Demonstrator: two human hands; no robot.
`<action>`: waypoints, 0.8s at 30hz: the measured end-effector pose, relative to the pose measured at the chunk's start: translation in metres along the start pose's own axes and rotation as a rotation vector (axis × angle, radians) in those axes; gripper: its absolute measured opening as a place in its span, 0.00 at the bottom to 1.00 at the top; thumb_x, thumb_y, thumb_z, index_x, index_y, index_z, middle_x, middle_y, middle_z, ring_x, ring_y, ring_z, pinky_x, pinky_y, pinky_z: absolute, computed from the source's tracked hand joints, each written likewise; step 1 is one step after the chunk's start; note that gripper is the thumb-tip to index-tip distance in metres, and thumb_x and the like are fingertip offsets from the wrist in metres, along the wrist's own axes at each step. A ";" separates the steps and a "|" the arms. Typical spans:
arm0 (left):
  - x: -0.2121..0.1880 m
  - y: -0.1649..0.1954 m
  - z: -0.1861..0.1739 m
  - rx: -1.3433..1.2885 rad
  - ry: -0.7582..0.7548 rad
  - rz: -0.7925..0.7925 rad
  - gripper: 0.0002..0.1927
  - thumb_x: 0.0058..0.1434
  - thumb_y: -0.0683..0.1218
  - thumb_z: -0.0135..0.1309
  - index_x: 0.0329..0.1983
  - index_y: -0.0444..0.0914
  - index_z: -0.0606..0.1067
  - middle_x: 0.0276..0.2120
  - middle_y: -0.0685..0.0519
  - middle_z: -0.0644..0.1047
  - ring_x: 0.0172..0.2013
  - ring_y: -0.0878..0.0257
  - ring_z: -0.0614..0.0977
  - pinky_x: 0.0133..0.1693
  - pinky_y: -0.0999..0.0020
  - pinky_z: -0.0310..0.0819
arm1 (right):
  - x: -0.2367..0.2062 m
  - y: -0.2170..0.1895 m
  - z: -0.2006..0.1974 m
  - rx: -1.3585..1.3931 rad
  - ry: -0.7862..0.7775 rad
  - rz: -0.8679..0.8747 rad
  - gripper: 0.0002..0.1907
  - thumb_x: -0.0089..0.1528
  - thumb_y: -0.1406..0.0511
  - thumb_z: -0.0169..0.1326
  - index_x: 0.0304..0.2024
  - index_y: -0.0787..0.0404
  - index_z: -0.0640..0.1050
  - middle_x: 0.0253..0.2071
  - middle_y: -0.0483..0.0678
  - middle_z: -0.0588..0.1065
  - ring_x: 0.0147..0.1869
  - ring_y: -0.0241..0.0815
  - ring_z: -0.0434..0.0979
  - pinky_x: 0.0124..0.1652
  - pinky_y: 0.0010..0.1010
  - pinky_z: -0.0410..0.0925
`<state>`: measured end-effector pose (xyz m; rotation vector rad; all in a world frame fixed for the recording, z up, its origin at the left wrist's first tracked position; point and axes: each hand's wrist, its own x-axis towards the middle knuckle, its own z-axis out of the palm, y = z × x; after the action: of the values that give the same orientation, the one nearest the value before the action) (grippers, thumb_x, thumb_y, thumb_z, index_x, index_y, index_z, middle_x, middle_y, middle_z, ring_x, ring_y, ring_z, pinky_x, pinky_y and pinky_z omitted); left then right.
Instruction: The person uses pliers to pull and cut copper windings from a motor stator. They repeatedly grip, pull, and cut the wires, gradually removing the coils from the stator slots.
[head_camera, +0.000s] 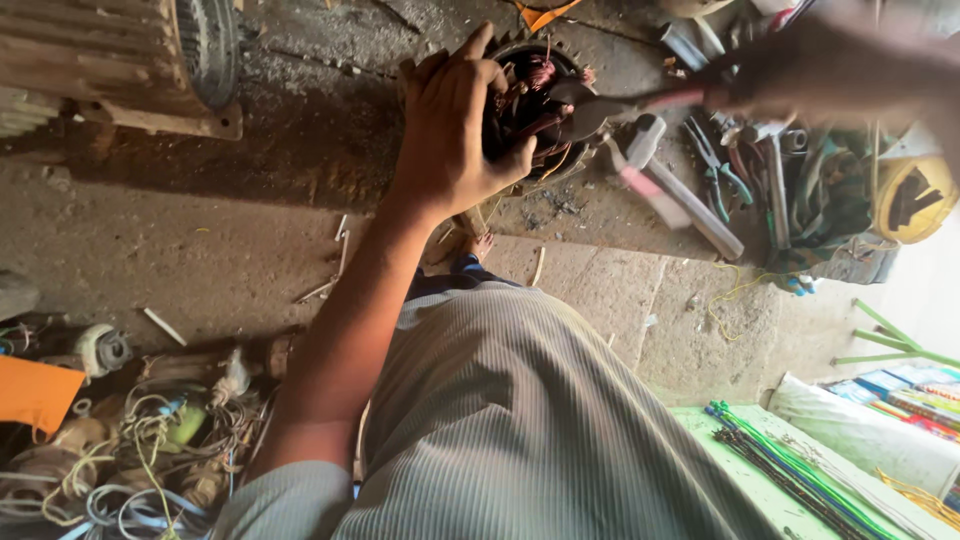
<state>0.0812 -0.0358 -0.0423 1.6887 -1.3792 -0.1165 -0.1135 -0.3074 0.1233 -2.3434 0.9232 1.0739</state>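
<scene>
Grey ribbed trouser leg (520, 420) nearest camera. Wire tangle (130, 450) heaped on floor at lower left. Left hand (455, 125) clamped over rim of motor stator (535, 100), fingers wrapped on housing; stator set on concrete floor (200, 240), copper windings exposed. Right hand (800, 70) blurred, closed around red-handled cutters (600, 108), tips pushed into windings. Tool pile (760, 170) strewn beyond.

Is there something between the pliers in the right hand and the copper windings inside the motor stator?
Nothing visible. The right hand, blurred, holds pliers whose tips already reach the copper windings. The left hand grips the stator's near rim, beside the tips, not across them.
</scene>
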 end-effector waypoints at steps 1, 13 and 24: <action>-0.001 0.000 -0.001 0.016 0.012 0.005 0.31 0.60 0.56 0.69 0.54 0.39 0.65 0.69 0.37 0.65 0.66 0.42 0.70 0.69 0.35 0.48 | -0.007 0.006 0.015 -0.041 0.015 0.181 0.20 0.68 0.48 0.51 0.44 0.53 0.82 0.24 0.51 0.74 0.19 0.39 0.69 0.19 0.35 0.64; -0.029 0.070 0.016 0.359 0.072 0.087 0.08 0.71 0.49 0.64 0.47 0.41 0.80 0.72 0.46 0.62 0.71 0.46 0.62 0.69 0.48 0.65 | -0.130 -0.070 0.111 -0.130 0.683 -0.081 0.14 0.70 0.54 0.54 0.52 0.52 0.80 0.25 0.43 0.76 0.19 0.39 0.71 0.22 0.36 0.64; -0.015 0.098 0.034 0.316 0.103 -0.172 0.10 0.69 0.47 0.65 0.45 0.36 0.81 0.71 0.49 0.60 0.67 0.44 0.65 0.66 0.48 0.67 | -0.008 0.031 0.035 -0.454 0.949 -0.649 0.06 0.73 0.61 0.58 0.46 0.56 0.82 0.36 0.42 0.76 0.35 0.35 0.73 0.36 0.26 0.67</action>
<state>-0.0149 -0.0381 -0.0014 2.0448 -1.2213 0.0959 -0.1572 -0.3052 0.1048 -3.2274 0.0701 -0.1627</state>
